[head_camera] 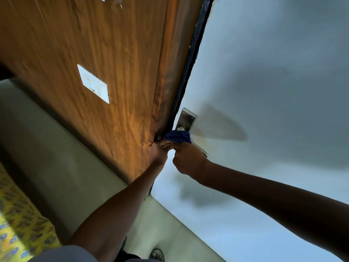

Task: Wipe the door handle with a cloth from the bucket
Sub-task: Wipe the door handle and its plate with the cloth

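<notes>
A metal door handle point(187, 119) with a rectangular backplate is fixed to the pale white door point(264, 91), near its dark edge. A dark blue cloth point(178, 136) is bunched over the lever just below the backplate. My right hand point(187, 157) grips the cloth from below and presses it onto the handle. My left hand point(158, 150) rests against the door's edge beside the handle, fingers curled and touching the cloth's left side. The lever itself is mostly hidden by cloth and hand. No bucket is in view.
A brown wood-grain panel point(94, 53) with a white switch plate point(93, 83) stands to the left of the door. Below lies a pale tiled floor point(56, 157), a yellow patterned fabric point(18, 224) at far left, and my sandalled foot point(156, 254).
</notes>
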